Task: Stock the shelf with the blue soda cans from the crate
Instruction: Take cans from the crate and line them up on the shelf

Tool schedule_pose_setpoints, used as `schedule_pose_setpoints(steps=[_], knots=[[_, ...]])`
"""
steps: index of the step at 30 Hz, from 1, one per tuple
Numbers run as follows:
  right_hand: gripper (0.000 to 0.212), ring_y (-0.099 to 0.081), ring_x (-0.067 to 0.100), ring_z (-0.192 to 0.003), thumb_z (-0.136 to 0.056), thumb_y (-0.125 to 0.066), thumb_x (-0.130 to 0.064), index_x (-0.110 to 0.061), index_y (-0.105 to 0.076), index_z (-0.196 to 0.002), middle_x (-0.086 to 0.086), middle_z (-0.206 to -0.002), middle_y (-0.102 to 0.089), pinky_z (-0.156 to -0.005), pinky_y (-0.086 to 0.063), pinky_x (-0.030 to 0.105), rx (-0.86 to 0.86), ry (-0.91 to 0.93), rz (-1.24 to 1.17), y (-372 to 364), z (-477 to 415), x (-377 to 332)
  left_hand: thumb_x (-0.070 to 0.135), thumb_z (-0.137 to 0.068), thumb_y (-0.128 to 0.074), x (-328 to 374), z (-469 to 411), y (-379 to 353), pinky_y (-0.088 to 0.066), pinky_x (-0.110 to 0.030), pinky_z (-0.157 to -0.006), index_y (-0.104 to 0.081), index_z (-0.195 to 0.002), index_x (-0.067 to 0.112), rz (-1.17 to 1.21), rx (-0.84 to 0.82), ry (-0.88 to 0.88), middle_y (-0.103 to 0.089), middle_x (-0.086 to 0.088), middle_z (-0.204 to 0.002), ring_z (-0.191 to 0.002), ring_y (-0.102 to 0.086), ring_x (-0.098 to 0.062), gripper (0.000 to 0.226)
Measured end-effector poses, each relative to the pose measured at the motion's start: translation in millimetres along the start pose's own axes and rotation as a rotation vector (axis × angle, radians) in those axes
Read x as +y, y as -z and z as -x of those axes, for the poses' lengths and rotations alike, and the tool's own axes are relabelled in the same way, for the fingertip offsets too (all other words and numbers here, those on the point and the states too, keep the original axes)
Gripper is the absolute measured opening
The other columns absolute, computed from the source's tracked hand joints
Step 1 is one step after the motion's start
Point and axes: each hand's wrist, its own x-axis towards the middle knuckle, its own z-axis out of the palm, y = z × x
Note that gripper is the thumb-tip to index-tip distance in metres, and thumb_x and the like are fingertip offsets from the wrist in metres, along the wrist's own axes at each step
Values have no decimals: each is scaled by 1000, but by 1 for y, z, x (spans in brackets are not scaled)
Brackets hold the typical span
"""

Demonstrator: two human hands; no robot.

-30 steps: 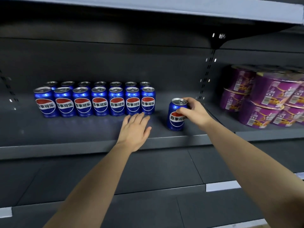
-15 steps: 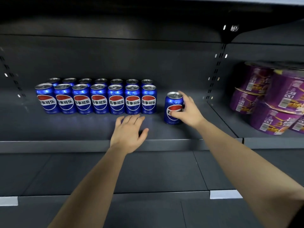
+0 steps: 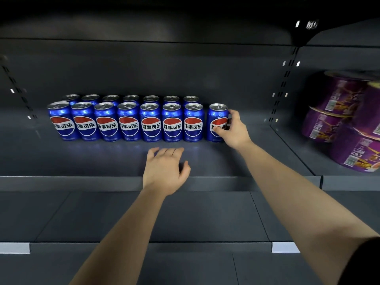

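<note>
Dark grey metal shelving fills the view, w/ a plain back panel (image 3: 164, 75) and a slotted upright (image 3: 285, 83) on the right. The shelf (image 3: 82, 161) holding the stock runs across the middle. A lower shelf (image 3: 144, 219) juts out beneath it, w/ pale label strips (image 3: 284, 247) on its front edge.

In the right bay, past the upright, are purple tubs (image 3: 337, 112) w/ barcode labels. They're stacked two high and some sit tilted.

The cans stand in a block towards the back of the shelf, left of centre. The front row (image 3: 128, 122) has seven cans side by side, logos facing out. The back row (image 3: 131, 98) has seven more directly behind, w/ little more than the silver tops showing.

Two bare forearms reach in from below. The left hand (image 3: 164, 171) is palm down over the front part of the shelf, in front of the row's right half and apart from the cans. Its fingers are loosely together, thumb out to the side, holding nothing. Can't tell if it's touching the metal.

The right hand (image 3: 236, 131) grips one blue soda can (image 3: 216, 116). The thumb lies across the lower front of the logo and the fingers wrap round the can's right side. The can stands upright on the shelf in line w/ the front row, just beside its last can w/ a narrow gap btwn them.
</note>
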Motion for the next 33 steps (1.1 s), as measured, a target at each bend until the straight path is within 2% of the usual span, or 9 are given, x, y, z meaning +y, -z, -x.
schedule_pose_setpoints(steps=[2,6,11,13,17,21,25,28,33], knots=[[66,-57,19,-114,-86,-72,-19,-15,-34,-140,2,-132,-56,-94,-46,28,6,-32,10,-6,-10,3,45,-85,-30,0,0,0,-28,-38,-103,-63,-121,18,13,14,4,-69,3,-108,-101,-60,-18,56],[60,-56,18,-105,-86,-71,-24,-12,-35,-132,6,-128,-57,-92,-52,49,21,-87,2,-17,-24,6,44,-84,-34,0,0,0,-31,-39,-101,-64,-118,19,13,31,6,-69,3,-104,-98,-61,-19,52],[60,-57,22,-114,-88,-70,-27,-13,-36,-135,5,-126,-56,-97,-47,36,56,-91,60,-28,-38,4,44,-83,-34,-1,-1,0,-32,-41,-100,-63,-120,19,15,36,9,-69,2,-103,-98,-60,-20,53],[60,-57,24,-115,-87,-70,-27,-14,-37,-135,7,-127,-57,-97,-46,34,71,-94,77,-32,-43,3,45,-83,-33,-1,-1,1,-31,-41,-101,-63,-121,19,13,26,13,-69,2,-104,-99,-59,-21,54],[57,-58,22,-111,-89,-69,-25,-13,-39,-136,6,-125,-60,-88,-42,26,112,-113,77,-38,-50,3,44,-83,-33,-1,0,0,-31,-41,-102,-62,-121,19,17,23,22,-69,2,-104,-99,-59,-21,54],[44,-56,17,-91,-88,-70,-23,-8,-44,-120,3,-109,-60,-78,-39,24,174,-112,70,-41,-52,5,43,-83,-38,-1,-1,-1,-32,-41,-102,-63,-119,19,20,37,24,-69,2,-102,-97,-60,-21,50],[34,-55,17,-87,-88,-69,-27,-13,-43,-105,-2,-97,-56,-78,-42,26,186,-127,79,-42,-49,8,42,-82,-39,-2,-1,-2,-32,-40,-100,-65,-116,19,20,47,27,-69,2,-99,-95,-60,-21,49],[36,-59,22,-100,-87,-70,-31,-13,-45,-106,5,-108,-59,-80,-43,28,159,-170,66,-43,-44,5,42,-82,-38,-2,-1,-1,-32,-40,-99,-66,-113,18,14,49,27,-69,1,-98,-93,-61,-21,48],[48,-54,26,-121,-90,-64,-23,-6,-47,-131,11,-131,-57,-90,-39,25,66,-188,133,-40,-18,-2,41,-83,-35,-1,-1,-1,-30,-37,-95,-67,-103,18,-12,39,5,-68,1,-93,-89,-59,-21,44]])
